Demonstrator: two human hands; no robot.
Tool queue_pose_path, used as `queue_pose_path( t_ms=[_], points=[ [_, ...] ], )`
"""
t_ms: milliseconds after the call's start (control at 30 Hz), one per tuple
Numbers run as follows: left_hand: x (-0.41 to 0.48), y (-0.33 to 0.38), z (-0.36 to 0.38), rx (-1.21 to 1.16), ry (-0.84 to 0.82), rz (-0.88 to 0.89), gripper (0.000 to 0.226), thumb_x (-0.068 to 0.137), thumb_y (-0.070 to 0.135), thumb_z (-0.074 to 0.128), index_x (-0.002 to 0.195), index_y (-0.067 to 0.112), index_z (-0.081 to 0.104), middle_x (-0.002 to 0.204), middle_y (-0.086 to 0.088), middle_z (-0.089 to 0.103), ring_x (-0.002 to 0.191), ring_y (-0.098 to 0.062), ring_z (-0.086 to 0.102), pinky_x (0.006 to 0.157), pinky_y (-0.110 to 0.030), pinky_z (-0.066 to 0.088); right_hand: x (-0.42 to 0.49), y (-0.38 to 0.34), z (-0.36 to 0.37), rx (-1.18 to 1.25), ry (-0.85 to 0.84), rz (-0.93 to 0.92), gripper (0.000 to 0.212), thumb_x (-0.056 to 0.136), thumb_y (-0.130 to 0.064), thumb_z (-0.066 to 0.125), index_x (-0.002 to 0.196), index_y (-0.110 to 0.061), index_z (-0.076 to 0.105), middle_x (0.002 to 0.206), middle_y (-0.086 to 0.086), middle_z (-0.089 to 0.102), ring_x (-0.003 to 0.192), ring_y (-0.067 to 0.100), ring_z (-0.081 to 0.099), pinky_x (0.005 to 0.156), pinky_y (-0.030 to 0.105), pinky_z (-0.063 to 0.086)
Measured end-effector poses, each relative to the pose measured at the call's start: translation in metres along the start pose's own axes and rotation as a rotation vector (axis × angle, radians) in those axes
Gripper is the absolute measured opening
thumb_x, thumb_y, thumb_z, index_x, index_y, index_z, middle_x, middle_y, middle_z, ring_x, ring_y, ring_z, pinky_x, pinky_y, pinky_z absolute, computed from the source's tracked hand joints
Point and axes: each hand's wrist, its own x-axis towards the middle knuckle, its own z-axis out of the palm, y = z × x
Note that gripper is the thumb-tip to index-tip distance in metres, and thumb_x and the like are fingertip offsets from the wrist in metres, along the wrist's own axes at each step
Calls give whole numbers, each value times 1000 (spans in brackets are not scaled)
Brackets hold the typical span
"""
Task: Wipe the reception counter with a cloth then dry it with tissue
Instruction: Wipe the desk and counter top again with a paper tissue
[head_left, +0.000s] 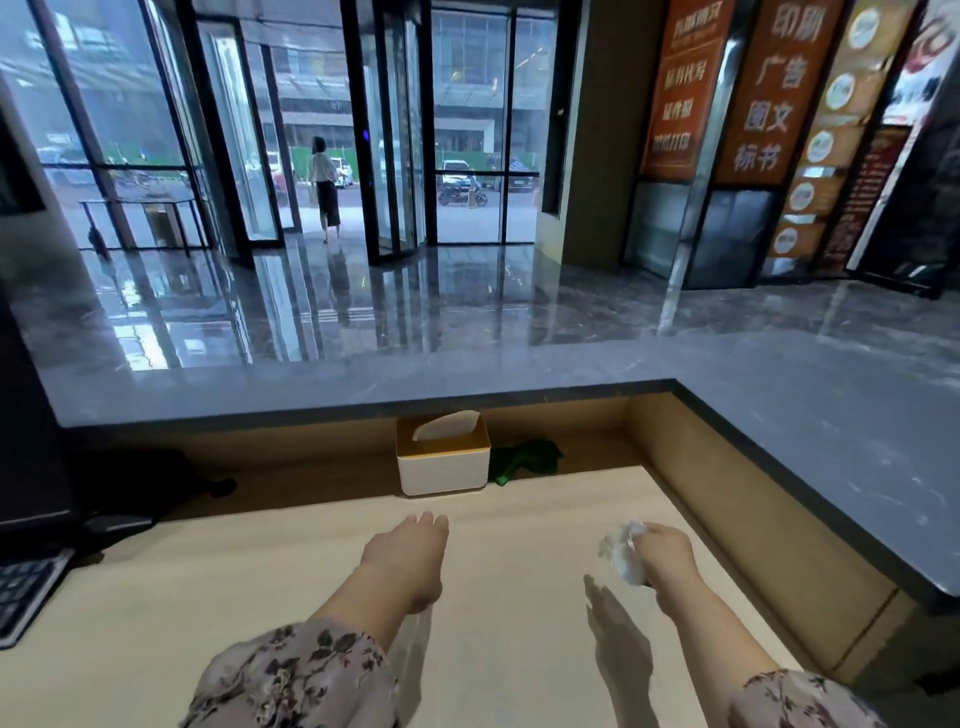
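Observation:
My right hand (667, 553) grips a crumpled white tissue (621, 553) just above the pale wooden desk surface (519, 649), near its right side. My left hand (410, 558) hovers over the middle of the desk with its fingers relaxed and holds nothing. A white tissue box (444, 467) with a tan lid and a sheet sticking out stands at the back of the desk. Beside it on the right lies a crumpled green cloth (524, 460). The raised grey stone counter top (363, 392) runs along the back and down the right side.
A black keyboard (26, 592) and dark equipment (140, 488) sit at the desk's left. A wooden wall (753, 545) borders the desk on the right, below the grey counter. Beyond lies a glossy lobby floor with glass doors, and a person stands far off.

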Motion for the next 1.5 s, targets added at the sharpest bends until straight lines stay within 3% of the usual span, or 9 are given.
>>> queue_pose_path(
  t_ms=[167,300,400,633,867,1033,1167,1367,1500],
  points=[
    [27,-4,-24,-35,28,-62,56,90,13,58,141,17,33,144,-6,40,133,-24,41,99,-38,47,22,-44,1,5,-55,-39,25,98,-13,49,112,4,62,95,14,59,84,30,56,70,30,45],
    [60,0,-49,-30,73,-71,59,92,12,57,144,16,29,151,-6,33,136,-27,37,101,-41,45,41,-84,10,27,-81,-137,25,97,-10,50,117,-3,63,110,16,61,97,31,57,86,38,47],
    [88,3,-68,-24,138,-59,71,94,12,55,152,16,14,159,-5,16,147,-24,16,111,-43,37,57,-119,18,-29,-130,-238,19,96,-7,47,96,-8,66,92,12,60,80,23,53,68,31,41],
    [146,-3,-95,-90,203,-102,68,93,10,54,151,16,18,157,-4,22,145,-23,18,110,-40,37,96,-181,47,-124,-164,-446,32,100,-16,45,70,-10,57,67,3,48,61,14,39,54,25,29],
    [177,-33,-113,-112,299,-141,65,95,19,51,151,15,18,160,-5,12,148,-21,8,115,-36,26,123,-223,89,-220,-72,-637,26,99,-23,44,86,-25,66,79,0,64,82,25,57,70,35,43],
    [190,-68,-121,-100,284,-201,56,98,27,47,147,12,25,154,-7,24,144,-21,20,115,-35,25,128,-237,114,-637,161,-869,32,100,-22,37,126,-26,56,108,9,68,99,33,60,73,37,44],
    [201,-98,-114,-114,245,-257,53,98,35,45,144,14,29,150,-4,31,140,-21,28,113,-36,29,126,-228,150,-1044,34,-965,41,94,-12,43,133,-25,42,114,12,63,102,34,60,74,36,43],
    [209,-128,-99,-157,219,-254,52,100,40,37,146,16,29,153,-1,30,141,-18,28,112,-35,31,123,-192,191,-889,3,-940,12,96,-17,44,102,-19,55,106,1,59,94,26,56,63,32,34],
    [212,-131,-92,-187,219,-223,51,102,38,31,148,16,27,153,-3,28,142,-19,25,113,-35,27,120,-197,194,-779,-50,-874,19,99,-28,40,85,-18,50,95,1,55,85,25,51,65,32,36]
  ],
)
